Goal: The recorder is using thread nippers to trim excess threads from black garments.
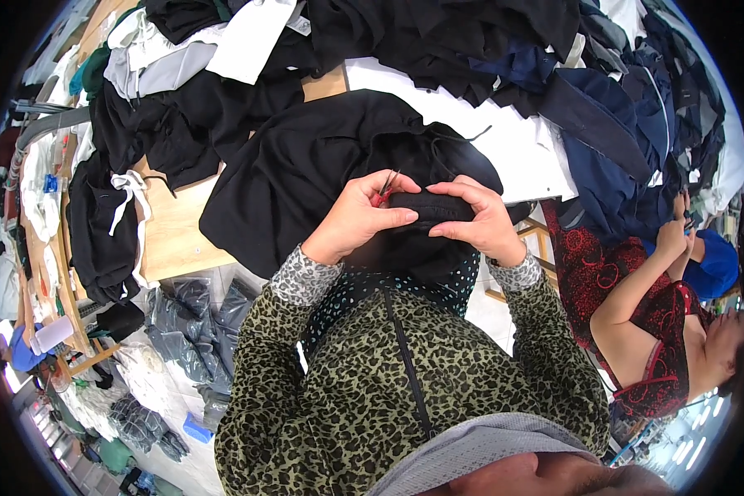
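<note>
A black garment (298, 161) with a drawcord lies across the table edge and hangs over my lap. My left hand (357, 217) and my right hand (481, 221) grip its thick, folded black waistband (428, 207) from both ends, thumbs on the near face and fingers behind. Tucked in my left hand is a small pair of red-handled thread snips (384, 192), points up. The drawcord (469, 136) trails out beyond my right hand. The lower part of the garment is bunched in shadow below my hands.
Piles of black clothes (438, 37) crowd the table's far side. White cloth (438, 103) and navy garments (603, 124) lie to the right, where a person in a red-patterned outfit (645, 322) sits. Plastic-wrapped bundles (192, 331) lie on the floor at left.
</note>
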`<act>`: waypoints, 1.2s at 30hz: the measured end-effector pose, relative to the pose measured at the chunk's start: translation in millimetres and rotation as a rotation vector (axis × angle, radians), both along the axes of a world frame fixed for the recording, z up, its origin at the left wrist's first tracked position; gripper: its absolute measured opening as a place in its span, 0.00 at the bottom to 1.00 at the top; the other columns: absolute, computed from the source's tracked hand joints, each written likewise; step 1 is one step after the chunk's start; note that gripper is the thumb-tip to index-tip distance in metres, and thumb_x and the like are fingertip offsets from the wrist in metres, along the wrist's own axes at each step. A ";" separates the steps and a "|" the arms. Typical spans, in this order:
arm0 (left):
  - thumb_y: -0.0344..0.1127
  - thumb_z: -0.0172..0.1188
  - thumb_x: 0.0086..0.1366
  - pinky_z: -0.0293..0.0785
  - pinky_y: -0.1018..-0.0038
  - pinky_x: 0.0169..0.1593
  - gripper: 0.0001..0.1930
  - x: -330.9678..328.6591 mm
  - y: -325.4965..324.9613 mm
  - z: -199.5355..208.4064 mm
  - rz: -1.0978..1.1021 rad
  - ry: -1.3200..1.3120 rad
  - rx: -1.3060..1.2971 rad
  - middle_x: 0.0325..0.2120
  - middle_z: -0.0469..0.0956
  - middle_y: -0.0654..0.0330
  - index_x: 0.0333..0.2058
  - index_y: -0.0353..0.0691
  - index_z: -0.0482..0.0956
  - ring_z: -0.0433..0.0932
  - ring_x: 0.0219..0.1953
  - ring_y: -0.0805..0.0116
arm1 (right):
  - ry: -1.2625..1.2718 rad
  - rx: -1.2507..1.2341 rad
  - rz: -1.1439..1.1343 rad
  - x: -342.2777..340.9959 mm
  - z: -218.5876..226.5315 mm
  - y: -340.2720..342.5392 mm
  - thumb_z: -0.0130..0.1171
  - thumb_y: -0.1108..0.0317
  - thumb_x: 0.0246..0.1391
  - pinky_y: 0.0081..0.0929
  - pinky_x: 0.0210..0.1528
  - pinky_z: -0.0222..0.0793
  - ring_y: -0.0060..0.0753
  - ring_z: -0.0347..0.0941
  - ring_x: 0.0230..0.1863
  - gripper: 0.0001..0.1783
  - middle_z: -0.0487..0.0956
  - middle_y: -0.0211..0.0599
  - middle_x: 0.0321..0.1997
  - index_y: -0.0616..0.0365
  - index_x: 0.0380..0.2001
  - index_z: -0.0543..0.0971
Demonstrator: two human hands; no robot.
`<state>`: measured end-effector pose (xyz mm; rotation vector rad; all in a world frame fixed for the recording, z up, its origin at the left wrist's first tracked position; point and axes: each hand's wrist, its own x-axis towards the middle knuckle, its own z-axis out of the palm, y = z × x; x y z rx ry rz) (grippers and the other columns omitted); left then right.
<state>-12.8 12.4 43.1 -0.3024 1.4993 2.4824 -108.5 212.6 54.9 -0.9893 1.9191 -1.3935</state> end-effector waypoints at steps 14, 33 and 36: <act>0.24 0.65 0.52 0.63 0.90 0.29 0.11 1.1 2.2 -0.9 -0.040 0.066 -0.255 0.27 0.74 0.71 0.36 0.35 0.77 0.67 0.24 0.88 | 0.237 -0.071 -0.128 11.7 -12.9 -2.8 0.64 0.79 0.36 0.21 0.28 0.64 0.28 0.71 0.27 0.15 0.72 0.33 0.25 0.59 0.33 0.79; 0.22 0.64 0.52 0.71 0.86 0.34 0.10 1.2 6.5 -3.3 0.066 0.001 -0.016 0.29 0.77 0.65 0.35 0.33 0.75 0.73 0.28 0.83 | 0.430 -0.055 -0.155 14.6 -5.5 -10.0 0.70 0.71 0.35 0.21 0.22 0.60 0.25 0.64 0.20 0.23 0.69 0.33 0.22 0.57 0.40 0.80; 0.22 0.64 0.53 0.70 0.87 0.33 0.12 1.1 6.5 -4.1 0.043 0.000 0.024 0.29 0.77 0.64 0.37 0.33 0.76 0.73 0.28 0.83 | 0.424 -0.089 -0.197 16.3 -9.6 -11.1 0.70 0.73 0.35 0.21 0.22 0.60 0.26 0.64 0.20 0.19 0.70 0.34 0.20 0.58 0.36 0.81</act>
